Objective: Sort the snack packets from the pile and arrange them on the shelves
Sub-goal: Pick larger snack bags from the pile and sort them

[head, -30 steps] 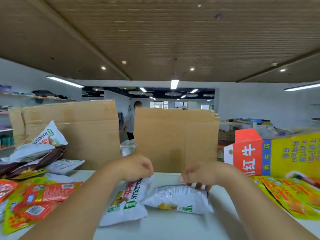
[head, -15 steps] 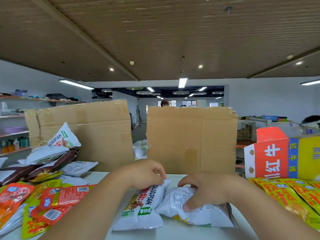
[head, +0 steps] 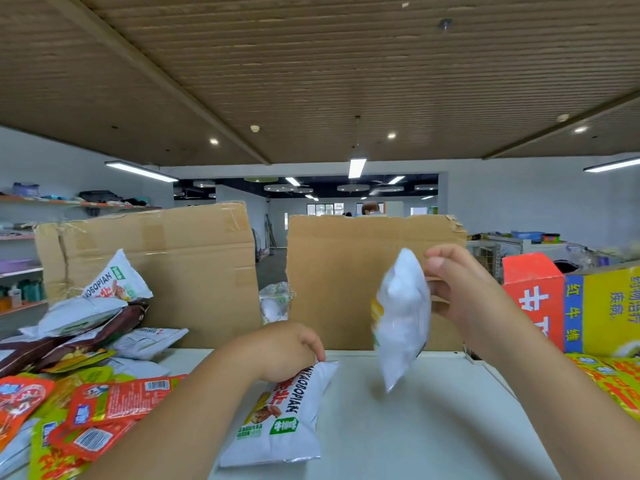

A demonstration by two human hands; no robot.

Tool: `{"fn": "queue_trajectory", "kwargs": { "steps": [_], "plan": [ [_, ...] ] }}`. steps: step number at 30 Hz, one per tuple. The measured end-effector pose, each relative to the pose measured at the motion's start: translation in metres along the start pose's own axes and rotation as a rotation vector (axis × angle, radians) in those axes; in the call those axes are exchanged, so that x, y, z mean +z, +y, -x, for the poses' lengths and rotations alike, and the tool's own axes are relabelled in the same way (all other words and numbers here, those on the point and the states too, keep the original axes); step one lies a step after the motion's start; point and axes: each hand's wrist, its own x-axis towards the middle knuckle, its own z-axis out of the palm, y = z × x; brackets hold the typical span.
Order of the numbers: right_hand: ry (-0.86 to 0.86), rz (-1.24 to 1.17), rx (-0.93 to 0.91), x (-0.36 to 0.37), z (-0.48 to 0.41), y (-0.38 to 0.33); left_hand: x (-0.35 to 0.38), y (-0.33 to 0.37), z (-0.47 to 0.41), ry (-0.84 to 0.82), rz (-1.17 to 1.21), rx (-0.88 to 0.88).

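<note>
1. Raised packet (head: 401, 317): white, puffy, blurred, yellow print on its left edge. Clear of the table (head: 433, 427), in front of the cardboard sheet (head: 346, 282). Long axis near upright, lower corner pointing down.
2. Pinched along its right edge by the right hand (head: 460, 299), fingers curled round it. Hangs left of the grip, towards the left hand (head: 284, 351).
3. Flat packet (head: 287, 417): white, red lettering, green label. Lies on the table, long axis running away and tilted right. Far end held under curled left fingers.
4. Outward: pile (head: 86, 393) at left, carton (head: 571, 306) at right, shelves (head: 20, 271) far left, well apart from both hands.
</note>
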Motion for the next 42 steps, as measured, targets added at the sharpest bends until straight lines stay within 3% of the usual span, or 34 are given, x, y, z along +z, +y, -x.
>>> {"fn": "queue_trajectory", "kwargs": {
  "steps": [2, 5, 7, 10, 12, 17, 19, 24, 27, 29, 31, 34, 36, 38, 40, 42],
  "plan": [
    [0.08, -0.027, 0.028, 0.001, -0.001, -0.003, 0.001, 0.0, 0.001, -0.004, 0.003, 0.002],
    [0.1, 0.17, 0.064, 0.0, 0.0, 0.002, 0.001, 0.0, 0.001, -0.009, 0.008, 0.015],
    [-0.013, 0.465, 0.082, -0.003, 0.002, 0.008, 0.001, 0.001, 0.001, -0.004, -0.004, 0.026],
    [-0.394, 0.959, 0.203, 0.0, 0.01, 0.013, 0.001, -0.001, 0.0, 0.004, -0.005, 0.032],
    [-0.566, 1.097, 0.263, 0.007, 0.016, 0.015, 0.001, -0.001, -0.001, 0.008, -0.01, 0.037],
    [-0.646, 1.292, 0.216, 0.025, 0.025, 0.022, 0.002, -0.002, -0.001, 0.0, -0.036, 0.051],
    [-0.64, 1.33, 0.2, 0.027, 0.024, 0.029, 0.002, -0.002, 0.0, -0.006, -0.049, 0.042],
    [-0.419, 1.225, 0.067, 0.03, 0.011, 0.045, 0.003, -0.002, 0.004, -0.009, -0.093, 0.011],
    [-0.554, 1.301, 0.092, 0.038, 0.016, 0.051, 0.01, 0.006, 0.008, -0.063, -0.153, -0.023],
    [-0.665, 1.408, 0.132, 0.043, 0.022, 0.054, 0.019, 0.015, 0.007, -0.142, -0.313, -0.028],
    [-0.67, 1.474, 0.131, 0.048, 0.026, 0.056, 0.029, 0.024, 0.004, -0.222, -0.45, -0.028],
    [-0.641, 1.504, 0.119, 0.051, 0.027, 0.056, 0.035, 0.029, 0.0, -0.269, -0.43, -0.057],
    [-0.622, 1.486, 0.082, 0.05, 0.026, 0.051, 0.038, 0.027, 0.006, -0.199, -0.318, -0.035],
    [-0.633, 1.485, 0.028, 0.05, 0.025, 0.048, 0.043, 0.023, 0.017, -0.018, -0.238, 0.001],
    [-0.664, 1.506, 0.028, 0.052, 0.025, 0.047, 0.05, 0.02, 0.031, 0.131, -0.256, -0.031],
    [-0.678, 1.511, 0.075, 0.053, 0.026, 0.047, 0.057, 0.021, 0.045, 0.144, -0.32, -0.098]
  ]
}}
